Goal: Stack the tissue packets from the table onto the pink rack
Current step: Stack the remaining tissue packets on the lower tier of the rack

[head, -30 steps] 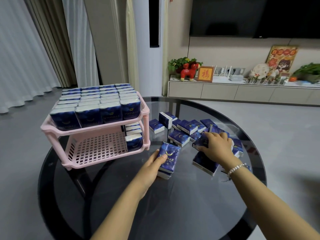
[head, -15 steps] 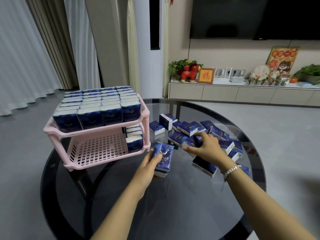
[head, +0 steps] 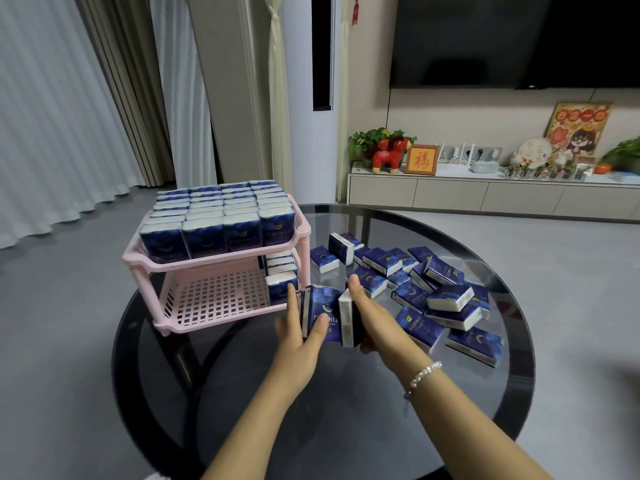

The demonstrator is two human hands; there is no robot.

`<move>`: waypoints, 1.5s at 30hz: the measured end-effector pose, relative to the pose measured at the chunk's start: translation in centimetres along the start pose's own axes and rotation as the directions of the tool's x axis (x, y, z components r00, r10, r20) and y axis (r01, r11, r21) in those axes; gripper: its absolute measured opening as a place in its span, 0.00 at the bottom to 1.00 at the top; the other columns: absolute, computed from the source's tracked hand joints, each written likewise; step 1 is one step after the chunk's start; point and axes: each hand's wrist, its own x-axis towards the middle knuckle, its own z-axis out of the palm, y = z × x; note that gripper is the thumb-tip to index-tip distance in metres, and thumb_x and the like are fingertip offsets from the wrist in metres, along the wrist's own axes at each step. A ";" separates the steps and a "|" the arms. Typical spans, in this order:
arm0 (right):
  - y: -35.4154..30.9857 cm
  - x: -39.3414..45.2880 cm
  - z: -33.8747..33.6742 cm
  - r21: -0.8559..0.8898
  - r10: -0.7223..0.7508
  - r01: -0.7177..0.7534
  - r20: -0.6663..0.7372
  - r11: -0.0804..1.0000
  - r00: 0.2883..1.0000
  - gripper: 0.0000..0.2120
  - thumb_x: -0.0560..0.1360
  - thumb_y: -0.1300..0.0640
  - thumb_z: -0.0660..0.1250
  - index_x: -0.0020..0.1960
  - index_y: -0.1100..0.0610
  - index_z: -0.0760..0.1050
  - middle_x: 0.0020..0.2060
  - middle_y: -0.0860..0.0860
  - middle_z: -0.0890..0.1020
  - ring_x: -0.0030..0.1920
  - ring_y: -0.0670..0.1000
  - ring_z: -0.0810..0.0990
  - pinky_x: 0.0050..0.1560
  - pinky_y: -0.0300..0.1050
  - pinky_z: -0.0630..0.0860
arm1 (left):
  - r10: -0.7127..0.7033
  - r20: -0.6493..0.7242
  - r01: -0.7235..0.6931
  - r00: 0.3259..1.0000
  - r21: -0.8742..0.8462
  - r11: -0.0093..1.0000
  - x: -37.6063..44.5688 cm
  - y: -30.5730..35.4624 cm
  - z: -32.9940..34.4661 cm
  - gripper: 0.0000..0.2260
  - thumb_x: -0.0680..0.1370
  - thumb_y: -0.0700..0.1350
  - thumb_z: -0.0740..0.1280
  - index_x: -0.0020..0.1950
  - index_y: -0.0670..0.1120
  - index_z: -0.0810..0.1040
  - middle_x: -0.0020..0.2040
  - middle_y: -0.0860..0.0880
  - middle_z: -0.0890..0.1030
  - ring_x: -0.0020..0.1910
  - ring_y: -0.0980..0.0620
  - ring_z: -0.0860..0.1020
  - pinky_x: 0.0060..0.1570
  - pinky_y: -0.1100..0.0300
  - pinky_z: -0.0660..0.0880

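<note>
— Tissue packets (head: pixel 412 294) lie scattered on the right of the glass tabletop (head: pixel 346 410); why have you bunched a few between your palms?

— Probably so you carry several at once; your left hand (head: pixel 300 336) has its fingers behind the held packets (head: pixel 325 318) and its thumb across the blue face, while your right hand (head: pixel 370 318) presses the other end with straight fingers; the bundle stands on edge, just in front of the pink rack (head: pixel 221 268).

— Why on edge?

— It matches the rack; the top tier (head: pixel 211 216) is packed with upright packets in rows, and the lower shelf (head: pixel 214 299) has only one row along its right side; the bare grid beside it is likely where your bundle belongs.

— Any risk?

— Squeezed packets can slip out of the middle; keep both palms pressed inward as you slide them onto the shelf.
</note>
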 end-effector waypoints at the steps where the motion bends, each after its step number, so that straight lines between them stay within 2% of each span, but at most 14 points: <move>1: 0.0 -0.1 0.3 -0.022 -0.001 0.001 -0.005 1.000 1.000 0.39 0.65 0.23 0.48 0.57 0.52 0.73 0.45 0.52 0.80 0.35 0.48 0.76 0.30 0.39 0.68 | 0.021 -0.014 -0.021 1.000 0.019 1.000 -0.3 0.0 -0.2 0.32 0.81 0.52 0.58 0.76 0.61 0.39 0.75 0.49 0.51 0.75 0.53 0.55 0.62 0.64 0.53; 4: 0.1 -0.4 1.0 -0.059 -0.045 0.044 -0.016 0.997 0.999 0.36 0.69 0.26 0.51 0.51 0.58 0.72 0.34 0.52 0.79 0.26 0.47 0.77 0.24 0.38 0.65 | 0.051 -0.053 -0.048 0.997 0.061 0.997 -0.7 -0.1 -0.7 0.33 0.81 0.50 0.59 0.74 0.61 0.37 0.73 0.48 0.52 0.74 0.52 0.56 0.63 0.65 0.53; 9: 0.3 -1.2 2.7 -0.031 -0.201 0.199 -0.078 0.979 0.976 0.19 0.78 0.40 0.53 0.50 0.54 0.72 0.36 0.50 0.80 0.29 0.55 0.83 0.18 0.36 0.63 | 0.045 -0.095 -0.045 0.994 -0.003 0.999 -1.0 0.2 -0.8 0.33 0.80 0.50 0.61 0.77 0.57 0.42 0.73 0.48 0.53 0.67 0.60 0.59 0.62 0.69 0.54; 13: 0.4 -1.3 3.2 -0.122 -0.290 0.281 -0.063 0.952 0.955 0.19 0.78 0.40 0.55 0.44 0.53 0.76 0.34 0.48 0.80 0.23 0.49 0.78 0.21 0.36 0.70 | 0.006 -0.063 -0.012 0.998 -0.087 0.996 -0.9 -0.4 -1.6 0.35 0.76 0.51 0.67 0.77 0.57 0.50 0.75 0.51 0.59 0.68 0.57 0.64 0.64 0.63 0.61; 16: 0.1 -1.1 2.2 -0.155 -0.279 0.291 0.091 0.944 0.956 0.21 0.78 0.40 0.56 0.49 0.56 0.80 0.30 0.43 0.78 0.25 0.40 0.74 0.27 0.32 0.70 | -0.040 -0.012 0.038 0.999 -0.131 0.991 -0.7 -0.7 -3.2 0.39 0.72 0.57 0.71 0.76 0.62 0.51 0.73 0.53 0.67 0.68 0.55 0.69 0.70 0.54 0.64; 18: -0.3 -0.8 1.7 0.027 -0.262 0.266 0.297 0.964 0.918 0.17 0.77 0.43 0.60 0.54 0.55 0.79 0.39 0.45 0.83 0.36 0.37 0.79 0.39 0.29 0.74 | -0.066 0.022 0.068 0.998 -0.155 0.986 -0.7 -0.6 -4.3 0.45 0.63 0.61 0.72 0.75 0.63 0.52 0.71 0.55 0.70 0.67 0.55 0.71 0.71 0.51 0.64; 21: 0.0 0.5 1.3 0.258 -0.253 0.132 0.520 0.957 0.816 0.27 0.70 0.47 0.72 0.65 0.57 0.72 0.61 0.56 0.79 0.60 0.53 0.78 0.62 0.47 0.73 | -0.072 0.118 0.097 0.990 -0.220 0.971 -0.7 -0.7 -5.5 0.46 0.63 0.56 0.72 0.77 0.58 0.54 0.69 0.54 0.72 0.65 0.54 0.73 0.69 0.51 0.67; 24: -0.1 1.3 1.7 0.230 -0.216 0.087 0.626 0.969 0.749 0.34 0.68 0.60 0.71 0.71 0.55 0.63 0.65 0.54 0.74 0.65 0.53 0.74 0.64 0.46 0.72 | -0.077 0.228 0.107 0.971 -0.123 0.987 -1.1 -1.0 -7.1 0.39 0.69 0.47 0.70 0.75 0.58 0.53 0.67 0.56 0.73 0.62 0.60 0.74 0.56 0.66 0.74; 25: -0.2 1.4 2.0 0.197 -0.208 0.105 0.622 0.975 0.755 0.36 0.68 0.63 0.70 0.72 0.52 0.60 0.65 0.50 0.73 0.64 0.50 0.74 0.62 0.44 0.73 | -0.093 0.262 0.115 0.961 -0.071 0.991 -1.2 -1.1 -7.8 0.40 0.72 0.44 0.70 0.75 0.59 0.49 0.67 0.58 0.71 0.61 0.62 0.73 0.54 0.69 0.73; 27: -0.2 1.4 2.6 0.084 -0.221 0.215 0.612 0.973 0.759 0.42 0.68 0.67 0.72 0.74 0.47 0.55 0.62 0.44 0.72 0.63 0.48 0.74 0.60 0.41 0.73 | -0.148 0.288 0.132 0.946 0.077 0.988 -1.3 -1.4 -8.9 0.43 0.76 0.40 0.69 0.77 0.55 0.41 0.71 0.59 0.65 0.66 0.60 0.68 0.59 0.69 0.69; 31: 0.4 1.2 4.0 -0.241 -0.225 0.442 0.601 0.864 0.767 0.47 0.68 0.63 0.75 0.75 0.42 0.49 0.62 0.40 0.66 0.59 0.45 0.72 0.52 0.32 0.74 | -0.210 0.319 0.061 0.924 0.420 0.906 -1.8 -2.2 -9.6 0.52 0.74 0.48 0.71 0.73 0.55 0.26 0.77 0.58 0.51 0.72 0.61 0.57 0.66 0.68 0.58; 38: 0.3 2.0 3.0 -0.193 -0.174 0.406 0.684 0.893 0.708 0.46 0.70 0.66 0.71 0.75 0.42 0.48 0.64 0.42 0.70 0.61 0.47 0.73 0.55 0.37 0.74 | -0.198 0.315 0.020 0.928 0.488 0.873 -1.3 -3.2 -9.1 0.56 0.73 0.52 0.71 0.62 0.57 0.17 0.78 0.54 0.36 0.77 0.55 0.49 0.74 0.58 0.54; 42: 0.7 2.1 3.3 -0.163 -0.229 0.423 0.644 0.891 0.730 0.43 0.70 0.65 0.73 0.73 0.39 0.54 0.65 0.48 0.72 0.63 0.52 0.73 0.60 0.43 0.74 | -0.155 0.308 -0.019 0.939 0.495 0.869 -1.0 -3.5 -8.4 0.61 0.65 0.60 0.73 0.59 0.60 0.15 0.78 0.56 0.37 0.77 0.55 0.45 0.75 0.51 0.55; 45: 1.0 2.3 3.4 -0.132 -0.251 0.421 0.633 0.897 0.732 0.41 0.70 0.64 0.72 0.73 0.41 0.55 0.66 0.48 0.72 0.64 0.53 0.73 0.63 0.45 0.73 | -0.120 0.281 -0.029 0.952 0.476 0.879 -1.0 -3.7 -8.0 0.59 0.67 0.60 0.73 0.61 0.59 0.16 0.78 0.54 0.38 0.77 0.53 0.45 0.76 0.50 0.53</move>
